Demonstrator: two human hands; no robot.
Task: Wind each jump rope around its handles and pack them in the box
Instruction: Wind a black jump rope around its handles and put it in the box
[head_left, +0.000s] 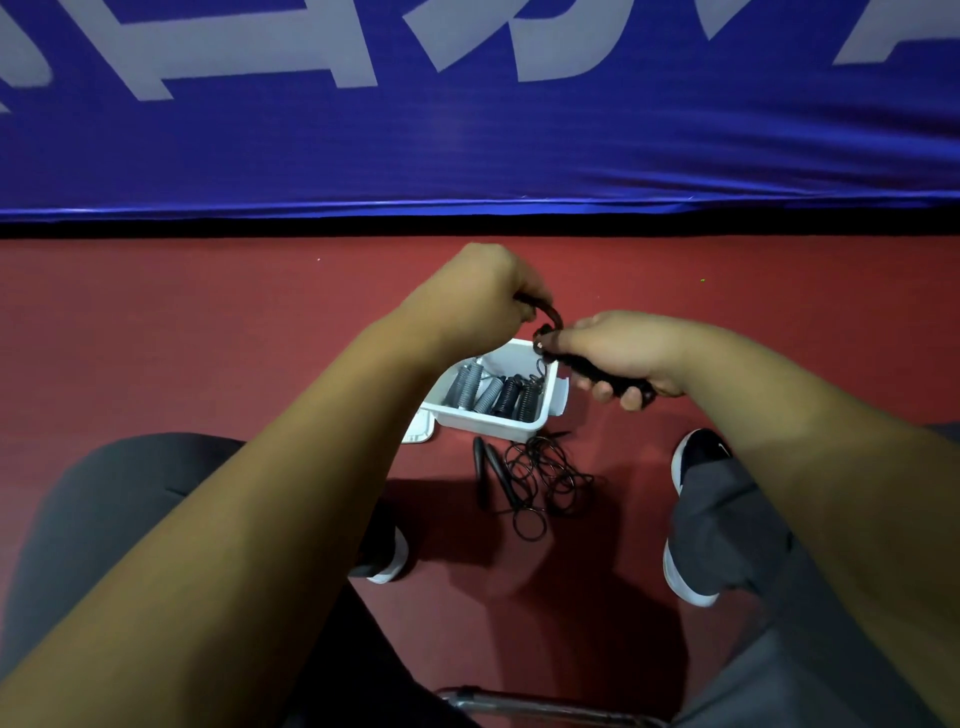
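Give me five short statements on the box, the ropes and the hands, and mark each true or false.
1. The white box holds wound ropes, grey and black. True.
2. The right hand is empty. False: it grips black handles.
3. A loose black rope lies on the red floor beside the box. True.
4. The left hand rests on the box. False: it holds the cord, clear of the box.
5. The loose rope is neatly wound. False: it lies tangled.

Both bare forearms reach forward. The left hand (483, 296), farther off, grips the rope (554, 313) in curled fingers; the right hand (621, 356), just beside it, wraps around the handles (602, 373).
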